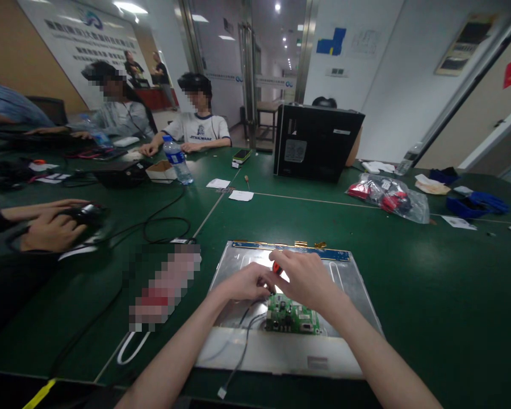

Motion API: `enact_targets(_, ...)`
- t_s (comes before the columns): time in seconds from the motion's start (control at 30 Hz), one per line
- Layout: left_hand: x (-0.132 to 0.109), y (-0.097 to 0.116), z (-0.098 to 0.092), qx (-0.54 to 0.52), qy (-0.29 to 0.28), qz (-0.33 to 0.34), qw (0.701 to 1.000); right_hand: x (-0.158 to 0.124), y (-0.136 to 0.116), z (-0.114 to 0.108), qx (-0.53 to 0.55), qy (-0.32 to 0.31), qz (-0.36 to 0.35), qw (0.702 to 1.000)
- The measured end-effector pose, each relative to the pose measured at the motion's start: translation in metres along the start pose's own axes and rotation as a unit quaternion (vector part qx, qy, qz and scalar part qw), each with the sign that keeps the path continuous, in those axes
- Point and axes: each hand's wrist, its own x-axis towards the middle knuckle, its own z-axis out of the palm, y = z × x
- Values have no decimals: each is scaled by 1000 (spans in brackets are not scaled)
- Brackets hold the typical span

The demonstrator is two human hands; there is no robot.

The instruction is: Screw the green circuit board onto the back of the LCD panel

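Observation:
A bare LCD panel [357,301] lies on the table with its silvery metal back up. On its near half sits a green circuit board [292,319], with thin cables [247,335] running from its left side to a white plug [222,392]. My right hand [310,278] is closed around a screwdriver [276,267]; only its orange-and-black handle shows. My left hand [247,282] reaches in beside it, fingers pinched together at the board's far left corner. What those fingers hold is hidden. The screwdriver's tip cannot be made out.
To the left lie a blurred-out pinkish item [166,287] and a black cable [166,218]. A co-worker's hands [55,227] hold a dark object. Farther off stand a water bottle [177,159], a black computer case [317,142] and a plastic bag [392,196]. Other people sit behind.

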Motion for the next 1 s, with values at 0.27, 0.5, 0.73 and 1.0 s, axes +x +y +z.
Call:
enact_targets(0.27, 1, -1, -1, 3, -13, 21, 1000, -2, -1, -3, 28, 6, -4, 1000)
enact_targets(0.5, 1, 1, 0, -2, -9, -11, 1000, 0, 1, 0, 17, -1, 1, 1000)
enact_targets(0.73, 1, 5, -2, -19, -15, 3, 1000, -2, 0, -2, 16, 7, -1, 1000)
enact_targets(1.0, 0, 4, -1, -15, -5, -17, 1000, -1, -1, -3, 20, 3, -5, 1000)
